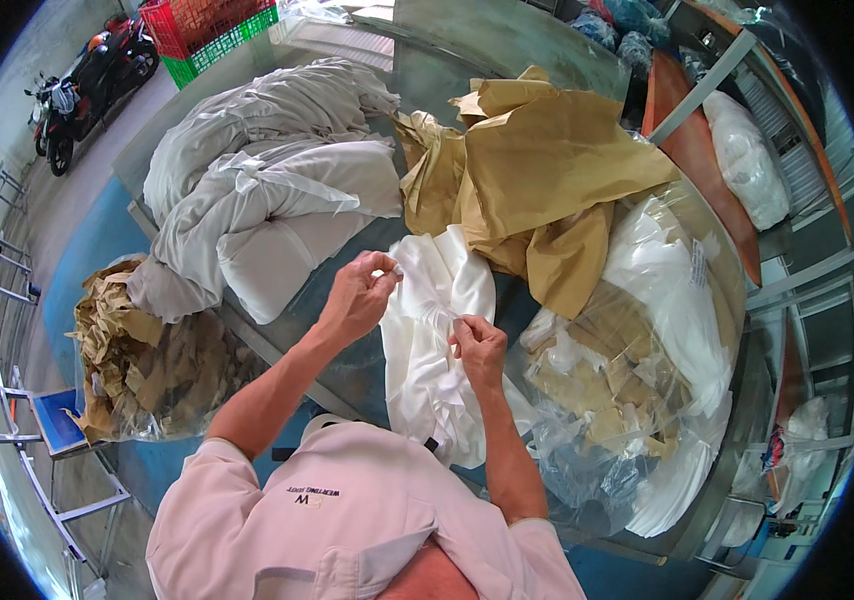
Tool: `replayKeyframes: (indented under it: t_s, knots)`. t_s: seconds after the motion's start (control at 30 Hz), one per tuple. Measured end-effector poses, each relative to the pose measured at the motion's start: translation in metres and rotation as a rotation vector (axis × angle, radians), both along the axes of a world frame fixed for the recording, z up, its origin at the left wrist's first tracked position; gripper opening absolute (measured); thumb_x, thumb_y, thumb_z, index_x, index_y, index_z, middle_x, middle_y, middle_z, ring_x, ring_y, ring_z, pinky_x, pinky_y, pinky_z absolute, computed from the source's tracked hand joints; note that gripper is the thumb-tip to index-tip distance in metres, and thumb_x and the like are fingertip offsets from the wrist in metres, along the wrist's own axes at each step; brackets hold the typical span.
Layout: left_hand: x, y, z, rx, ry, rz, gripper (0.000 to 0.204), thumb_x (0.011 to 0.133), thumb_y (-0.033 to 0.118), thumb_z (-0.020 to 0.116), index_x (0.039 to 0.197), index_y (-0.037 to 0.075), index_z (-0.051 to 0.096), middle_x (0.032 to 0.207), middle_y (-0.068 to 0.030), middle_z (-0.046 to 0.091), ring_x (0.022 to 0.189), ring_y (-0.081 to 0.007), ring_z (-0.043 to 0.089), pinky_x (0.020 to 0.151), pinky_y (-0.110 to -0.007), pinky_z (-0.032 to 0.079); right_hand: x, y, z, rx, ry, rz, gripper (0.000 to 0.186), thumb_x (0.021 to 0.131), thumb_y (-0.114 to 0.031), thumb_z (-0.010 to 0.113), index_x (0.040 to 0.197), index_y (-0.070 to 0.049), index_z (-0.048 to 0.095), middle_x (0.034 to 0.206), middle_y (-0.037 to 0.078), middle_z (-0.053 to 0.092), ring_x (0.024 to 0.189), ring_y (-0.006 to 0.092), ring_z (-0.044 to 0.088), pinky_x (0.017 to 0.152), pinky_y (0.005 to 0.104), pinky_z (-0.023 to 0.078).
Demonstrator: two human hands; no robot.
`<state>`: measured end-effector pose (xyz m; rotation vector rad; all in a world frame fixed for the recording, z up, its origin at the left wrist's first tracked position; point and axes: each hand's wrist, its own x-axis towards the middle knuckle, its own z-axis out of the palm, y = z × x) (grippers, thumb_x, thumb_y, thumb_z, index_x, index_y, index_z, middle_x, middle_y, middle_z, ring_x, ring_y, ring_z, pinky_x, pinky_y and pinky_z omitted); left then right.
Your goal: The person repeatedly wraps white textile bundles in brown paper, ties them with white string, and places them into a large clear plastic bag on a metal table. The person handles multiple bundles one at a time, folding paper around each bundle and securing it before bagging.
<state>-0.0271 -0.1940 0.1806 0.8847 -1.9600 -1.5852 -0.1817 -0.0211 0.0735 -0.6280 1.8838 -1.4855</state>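
A length of white fabric (442,275) lies in folds on the table in front of me and hangs over the near edge toward my body. At its upper left side, my left hand (357,297) is closed, thumb and finger pinching a small bit of the white fabric. My right hand (479,350) is lower and to the right, its fingers closed on a thin piece of the same fabric. Further along the table at the left, a grey-white cloth bundle (277,170) is tied with a white strip. Crumpled brown paper (557,150) lies just beyond the white fabric.
Clear plastic bags with brown paper (647,390) and white sheeting (667,270) crowd the right side. Another bag of crumpled brown paper (132,340) stands at the left. A motorcycle (92,90), red and green crates (209,40), and metal racks (807,300) stand around the table.
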Motion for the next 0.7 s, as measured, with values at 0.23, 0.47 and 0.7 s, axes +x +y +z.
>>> replayKeyframes:
  t_s: [0.23, 0.47, 0.7]
  knots:
    - [-0.031, 0.007, 0.049, 0.130, 0.008, -0.352, 0.017, 0.095, 0.015, 0.060, 0.096, -0.002, 0.061, 0.082, -0.0031, 0.063, 0.072, -0.0121, 0.063, 0.066, -0.029, 0.052, 0.023, -0.013, -0.005, -0.053, 0.351, 0.397, 0.020, 0.089, -0.011, 0.063, 0.104, 0.001, 0.071, 0.070, 0.015, 0.067, 0.063, 0.0222, 0.065, 0.061, 0.0330, 0.050]
    - [-0.070, 0.016, -0.012, 0.078, -0.024, -0.534, 0.027, 0.097, 0.022, 0.058, 0.109, -0.002, 0.061, 0.095, -0.0086, 0.069, 0.080, -0.0153, 0.067, 0.072, -0.031, 0.054, 0.008, 0.023, 0.016, 0.145, -0.028, 0.551, 0.023, 0.092, -0.023, 0.070, 0.095, -0.001, 0.076, 0.070, 0.000, 0.066, 0.063, 0.0069, 0.055, 0.058, 0.0259, 0.045]
    - [-0.029, 0.028, -0.115, 0.362, -0.263, -0.754, 0.020, 0.096, 0.022, 0.061, 0.101, 0.002, 0.065, 0.094, -0.0052, 0.070, 0.087, -0.0138, 0.065, 0.075, -0.033, 0.056, -0.014, 0.032, 0.020, 0.062, -0.096, 0.494, 0.015, 0.088, -0.016, 0.072, 0.095, -0.004, 0.077, 0.068, -0.002, 0.061, 0.063, 0.0041, 0.049, 0.055, 0.0254, 0.041]
